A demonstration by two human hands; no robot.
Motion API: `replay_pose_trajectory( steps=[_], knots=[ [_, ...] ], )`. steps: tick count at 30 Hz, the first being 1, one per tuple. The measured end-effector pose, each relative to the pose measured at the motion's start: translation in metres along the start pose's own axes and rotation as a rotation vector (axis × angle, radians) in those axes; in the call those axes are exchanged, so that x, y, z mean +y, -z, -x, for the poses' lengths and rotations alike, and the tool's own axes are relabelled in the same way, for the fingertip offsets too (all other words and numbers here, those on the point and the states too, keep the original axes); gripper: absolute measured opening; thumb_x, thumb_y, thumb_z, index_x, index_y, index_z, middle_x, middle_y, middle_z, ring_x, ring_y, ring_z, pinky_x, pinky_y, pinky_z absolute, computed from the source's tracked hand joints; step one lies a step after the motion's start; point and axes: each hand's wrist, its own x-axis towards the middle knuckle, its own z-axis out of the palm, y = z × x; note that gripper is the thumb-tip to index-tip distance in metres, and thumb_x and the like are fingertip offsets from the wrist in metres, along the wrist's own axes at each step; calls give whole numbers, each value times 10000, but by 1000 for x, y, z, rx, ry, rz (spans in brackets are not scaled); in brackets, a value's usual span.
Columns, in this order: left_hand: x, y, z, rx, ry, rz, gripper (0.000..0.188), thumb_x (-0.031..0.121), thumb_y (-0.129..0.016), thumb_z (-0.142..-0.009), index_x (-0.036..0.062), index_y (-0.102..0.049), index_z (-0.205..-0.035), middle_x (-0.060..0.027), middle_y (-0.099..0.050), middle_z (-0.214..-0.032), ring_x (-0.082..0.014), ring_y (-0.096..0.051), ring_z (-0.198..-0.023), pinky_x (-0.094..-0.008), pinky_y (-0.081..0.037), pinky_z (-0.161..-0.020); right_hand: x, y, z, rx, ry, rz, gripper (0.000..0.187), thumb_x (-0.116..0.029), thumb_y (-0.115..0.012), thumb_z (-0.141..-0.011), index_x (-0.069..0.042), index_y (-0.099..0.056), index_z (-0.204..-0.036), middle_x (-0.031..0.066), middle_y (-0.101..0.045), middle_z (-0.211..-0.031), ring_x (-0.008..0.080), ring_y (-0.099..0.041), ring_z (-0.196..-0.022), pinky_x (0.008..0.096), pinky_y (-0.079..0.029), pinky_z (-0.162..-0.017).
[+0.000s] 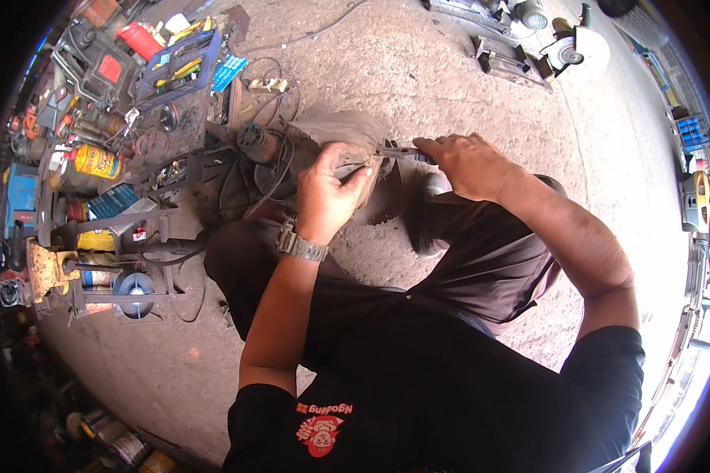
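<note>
My left hand (331, 189), with a metal watch (300, 242) on its wrist, grips a grey-brown, dusty piece that looks like a thin sheet or stiff cloth (338, 126). Its thumb and fingers close on the piece's near edge. From the right, my right hand (472, 164) is wrapped round the handle of a dark metal pliers-like tool (404, 151). The tool's narrow head meets the right edge of the piece, close to my left fingertips. I cannot tell whether its jaws are closed on it. Both hands are in front of my bent knees, low over the floor.
A corded orange-and-black power tool (257, 143) lies just left of my left hand. Further left are a blue toolbox (177, 69), a yellow container (96, 162) and a metal rack (126, 298). A socket strip (268, 84) lies on the concrete floor; a cut-off saw (569, 54) stands far right.
</note>
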Motion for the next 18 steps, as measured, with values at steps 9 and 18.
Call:
replay_pose_trajectory(
  steps=[9, 18],
  knots=[
    [19, 7, 2, -74, 82, 56, 278, 59, -810, -815, 34, -665, -1051, -117, -753, -948, -199, -736, -816, -315, -551, -713, -5, 4, -16, 89, 118, 225, 446, -95, -469, -992, -139, -500, -1434, 136, -647, -1244, 310, -647, -1172, 525, -446, -1080],
    [20, 12, 0, -142, 118, -97, 277, 92, -800, -841, 44, -666, -1078, -128, -755, -974, -233, -750, -860, -311, -567, -738, -14, 5, -14, 37, 122, 169, 333, -72, -543, -914, -29, -559, -1244, 190, -696, -1062, 337, -696, -1037, 430, -557, -896]
  ],
)
